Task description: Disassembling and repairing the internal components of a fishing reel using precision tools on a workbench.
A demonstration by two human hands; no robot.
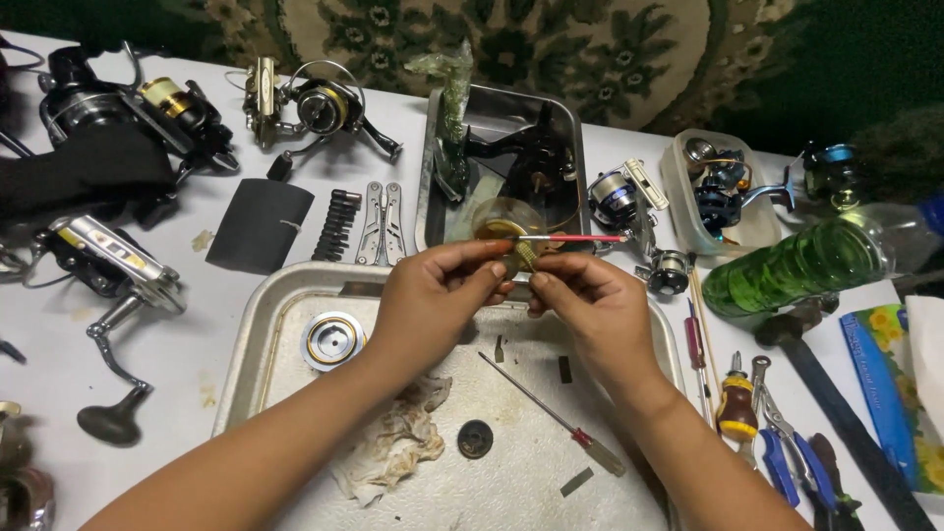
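Nearest the camera, a crumpled rag [393, 442], a small dark disc [475, 439] and a thin screwdriver with a red band [556, 413] lie in the metal tray [258, 324]. A round silver spool [332, 340] sits at the tray's left side.

Above the tray's far rim the two hands meet. The left hand [428, 295] has its grip pressed together, thumb and forefinger pinching a small brass gear [524, 258]. The gear sits at the fingertips, between both hands and touching both. The right hand [590, 300] has its grip closed against the gear's right side; whether it also pinches the brush cannot be told.

A slim red-handled brush [575, 238] runs level, its long axis left to right, just beyond the gear. Its pale tip points left over the left fingertips, its handle end points right. The right hand is nearer the handle.

Farther off, a second steel tray [565, 123] holds a dark reel body [526, 157]. Folding pliers [382, 224] lie to its left on the table [59, 344], and a green bottle [801, 264] lies to the right.
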